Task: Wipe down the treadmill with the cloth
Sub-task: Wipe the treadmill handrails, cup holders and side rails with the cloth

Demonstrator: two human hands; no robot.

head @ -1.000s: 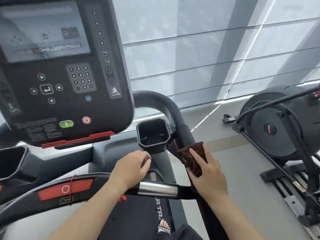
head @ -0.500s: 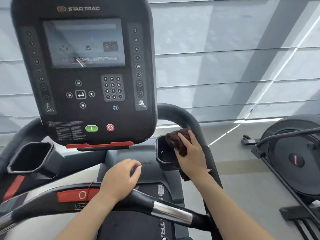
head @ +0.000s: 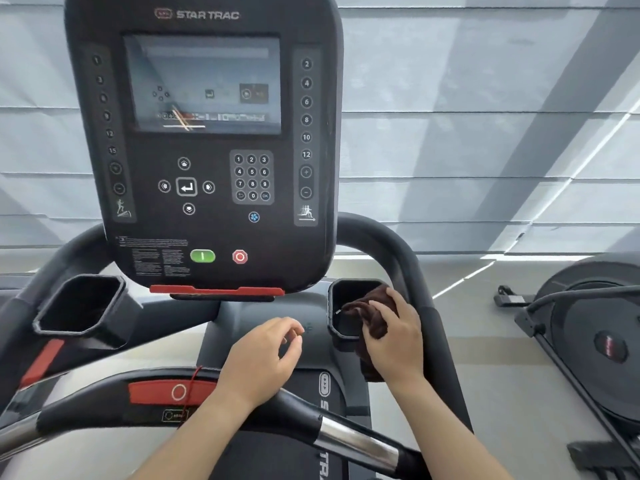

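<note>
The black treadmill console (head: 204, 143) rises in front of me with its screen, keypad, green and red buttons. My right hand (head: 394, 341) grips a dark brown cloth (head: 372, 313) and presses it over the rim of the right cup holder (head: 341, 299), part of the cloth hanging inside. My left hand (head: 263, 358) hovers over the grey deck below the console, fingers loosely curled, holding nothing. Its wrist crosses above the front handlebar (head: 356, 441).
A second cup holder (head: 79, 306) sits at the left. The curved right handrail (head: 398, 258) arches behind the right hand. A red safety-stop panel (head: 173, 391) with a red cord is on the handlebar. Another black exercise machine (head: 595, 341) stands on the floor to the right.
My right hand carried the cloth up from the right handrail to the cup holder's rim. My left hand let go of the handlebar and lifted. The view tilted upward.
</note>
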